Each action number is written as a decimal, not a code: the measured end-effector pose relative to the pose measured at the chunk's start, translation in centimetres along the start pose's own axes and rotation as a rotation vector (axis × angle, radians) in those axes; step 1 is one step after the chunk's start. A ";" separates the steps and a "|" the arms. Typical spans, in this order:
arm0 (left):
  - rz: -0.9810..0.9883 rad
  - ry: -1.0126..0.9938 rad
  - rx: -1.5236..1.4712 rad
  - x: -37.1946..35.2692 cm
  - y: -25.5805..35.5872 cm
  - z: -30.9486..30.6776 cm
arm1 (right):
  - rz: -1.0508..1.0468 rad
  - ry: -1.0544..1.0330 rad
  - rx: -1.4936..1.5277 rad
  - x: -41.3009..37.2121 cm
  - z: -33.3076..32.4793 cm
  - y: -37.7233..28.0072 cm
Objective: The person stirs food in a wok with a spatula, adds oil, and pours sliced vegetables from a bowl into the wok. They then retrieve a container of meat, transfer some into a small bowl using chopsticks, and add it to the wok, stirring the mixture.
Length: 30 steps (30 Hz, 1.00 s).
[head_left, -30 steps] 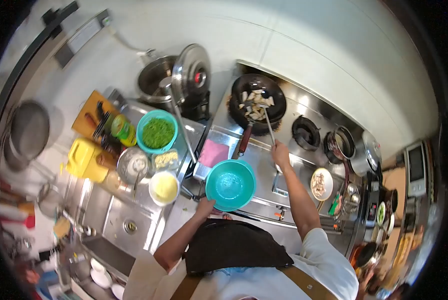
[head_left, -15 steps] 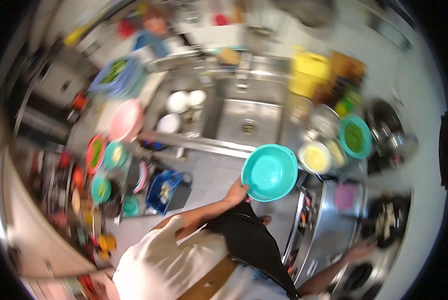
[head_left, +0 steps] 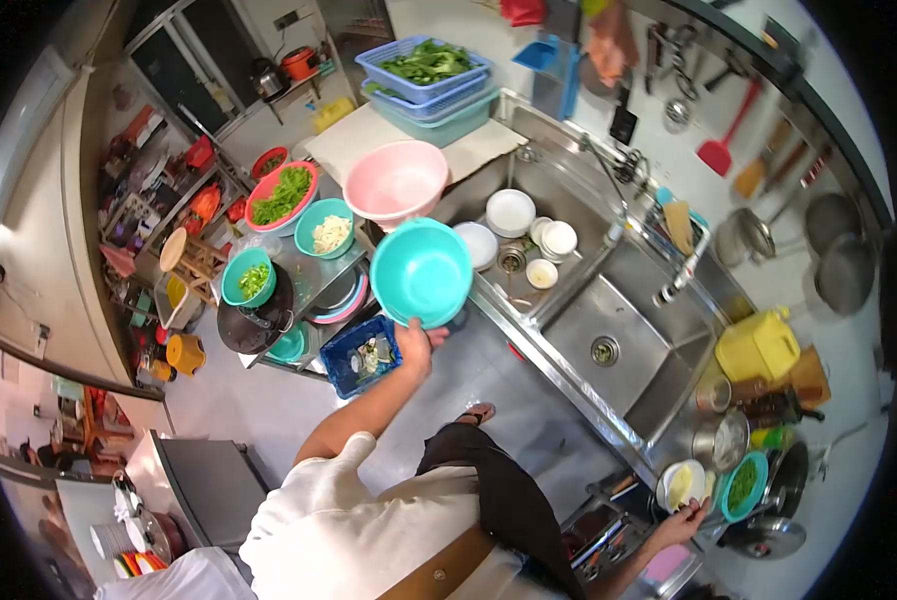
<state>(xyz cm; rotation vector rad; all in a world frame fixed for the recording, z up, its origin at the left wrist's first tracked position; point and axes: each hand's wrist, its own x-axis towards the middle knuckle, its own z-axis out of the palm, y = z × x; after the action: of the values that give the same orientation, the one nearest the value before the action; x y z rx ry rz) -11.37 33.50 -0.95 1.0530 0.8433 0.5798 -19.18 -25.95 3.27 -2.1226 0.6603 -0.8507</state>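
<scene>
Here, the teal bowl (head_left: 423,272) extends beyond the left hand (head_left: 418,350), whose grip is clamped on its near edge.

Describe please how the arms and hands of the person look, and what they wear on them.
The left hand and right hand are bare, with no gloves; rings are too small to tell. The left sleeve is white and short, leaving the forearm uncovered. The right sleeve is not clearly visible.

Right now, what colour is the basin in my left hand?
Turquoise; the basin shows best in the head view.
</scene>
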 end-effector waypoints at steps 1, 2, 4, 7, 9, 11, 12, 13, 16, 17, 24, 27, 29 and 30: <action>0.042 0.029 -0.055 2.9 1.4 -0.7 | 0.030 -0.088 -0.020 -0.2 1.7 -2.8; 0.074 0.093 -0.073 5.7 2.4 -1.6 | 0.023 -0.134 -0.021 0.2 3.5 -3.2; 0.116 0.235 -0.109 10.3 3.8 -3.7 | -0.002 -0.185 0.052 0.4 7.2 -4.2; 0.094 0.435 -0.155 14.3 5.3 -7.1 | -0.003 -0.264 0.135 0.1 10.3 -7.2; 0.019 0.490 -0.164 16.0 4.4 -10.2 | -0.045 -0.303 0.073 -0.3 11.7 -8.0; 0.079 0.564 -0.107 15.7 3.6 -11.2 | 0.028 -0.352 0.144 -0.9 12.5 -8.3; 0.136 0.532 -0.079 15.0 3.8 -11.0 | 0.055 -0.364 0.108 -1.3 12.8 -9.1; 0.113 0.502 -0.034 14.8 3.6 -11.0 | 0.055 -0.355 0.100 -1.5 13.1 -9.4; 0.034 0.441 -0.010 14.6 3.6 -8.5 | 0.089 -0.427 0.125 -1.9 14.0 -9.4; -0.002 0.372 0.011 15.2 3.0 -8.0 | 0.083 -0.426 0.121 -1.9 14.2 -9.8; -0.164 -0.012 -0.004 13.7 2.3 0.8 | 0.072 -0.396 0.045 -2.8 14.4 -13.6; -0.117 -0.021 -0.008 16.8 1.6 3.8 | 0.010 -0.417 0.009 -2.9 14.2 -11.9; -0.081 -0.020 0.025 18.9 2.1 5.1 | 0.151 -0.390 -0.001 -4.2 13.6 -15.3; -0.040 0.006 0.009 19.9 2.4 5.4 | 0.180 -0.382 -0.004 -4.4 13.2 -16.0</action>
<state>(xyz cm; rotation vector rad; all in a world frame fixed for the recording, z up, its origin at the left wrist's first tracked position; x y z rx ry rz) 4.25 46.90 -3.75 1.0410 0.8716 0.5461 -9.36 -7.66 7.67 -2.1116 0.6364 -0.3325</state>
